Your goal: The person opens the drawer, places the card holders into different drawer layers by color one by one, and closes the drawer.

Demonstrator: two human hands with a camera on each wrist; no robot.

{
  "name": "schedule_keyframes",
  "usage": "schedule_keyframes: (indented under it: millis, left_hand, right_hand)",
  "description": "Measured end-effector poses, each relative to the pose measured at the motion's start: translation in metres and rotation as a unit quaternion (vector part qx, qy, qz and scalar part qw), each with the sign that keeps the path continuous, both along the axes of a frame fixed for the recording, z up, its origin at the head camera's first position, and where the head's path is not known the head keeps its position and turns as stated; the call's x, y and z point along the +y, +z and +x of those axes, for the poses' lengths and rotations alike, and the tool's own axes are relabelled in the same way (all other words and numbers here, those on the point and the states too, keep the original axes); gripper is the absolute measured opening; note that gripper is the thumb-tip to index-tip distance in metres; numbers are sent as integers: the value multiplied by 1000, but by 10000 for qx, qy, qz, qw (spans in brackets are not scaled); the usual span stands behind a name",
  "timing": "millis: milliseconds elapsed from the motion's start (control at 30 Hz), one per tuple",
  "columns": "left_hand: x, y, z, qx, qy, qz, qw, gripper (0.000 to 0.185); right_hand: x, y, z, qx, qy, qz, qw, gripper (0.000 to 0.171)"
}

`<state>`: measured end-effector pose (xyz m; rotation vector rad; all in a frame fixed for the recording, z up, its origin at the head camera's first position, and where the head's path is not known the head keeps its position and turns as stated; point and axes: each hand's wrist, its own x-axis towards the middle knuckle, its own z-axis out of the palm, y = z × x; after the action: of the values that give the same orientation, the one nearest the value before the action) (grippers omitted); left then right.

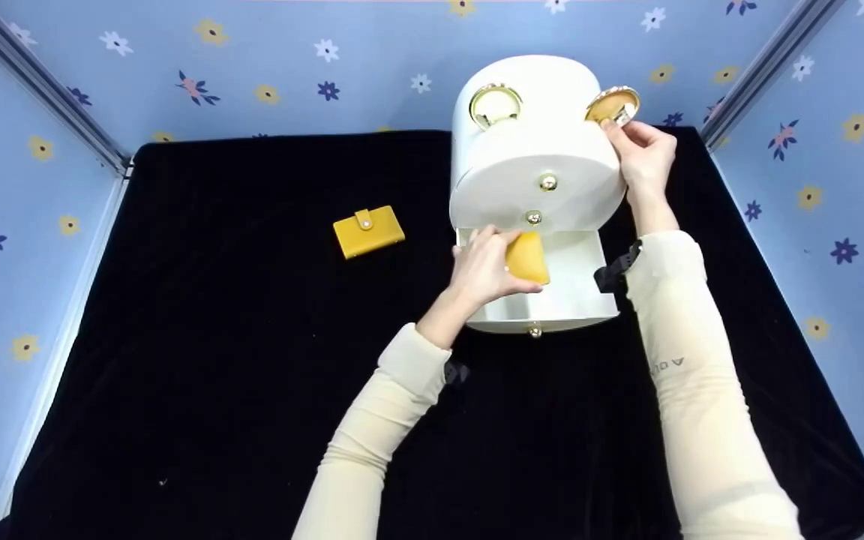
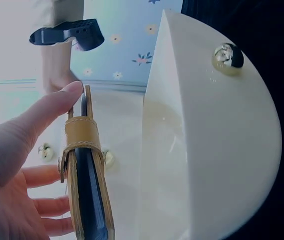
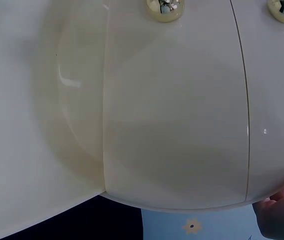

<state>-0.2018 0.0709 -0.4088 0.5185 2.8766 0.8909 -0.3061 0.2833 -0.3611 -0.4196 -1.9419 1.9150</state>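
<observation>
Lowering a yellow wallet into the open bottom drawer — head view: my left hand grips it, right hand pinches the box's gold side ring, box near the cloth's far edge | left wrist: wallet pinched edge-on; next, I judge, release flat | right wrist: only fingertips visible — grasp hidden.

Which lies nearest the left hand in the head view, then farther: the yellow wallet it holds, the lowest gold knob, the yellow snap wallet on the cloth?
1. Held yellow wallet, in its fingers.
2. Lowest gold knob, just below-right.
3. Yellow snap wallet, left on the cloth.
</observation>
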Motion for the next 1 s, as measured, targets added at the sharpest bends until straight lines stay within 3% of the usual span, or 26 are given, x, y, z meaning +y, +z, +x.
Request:
schedule_keyframes:
  millis: [433,700,1000]
  left_hand:
    - [28,-11,-6,-217,-92,-88,9997,89]
    - [29,-11,-7,-293,-186,-25,9994,89]
    - [15,-19,-9,162,-117,602,9980,55]
  right_hand:
    - [0,0,0,19,-30,97,9999,12]
    - [-1,-1,0,62,-7,40,10000,12]
    - [1,-2,-1,97,-20,107,9999,14]
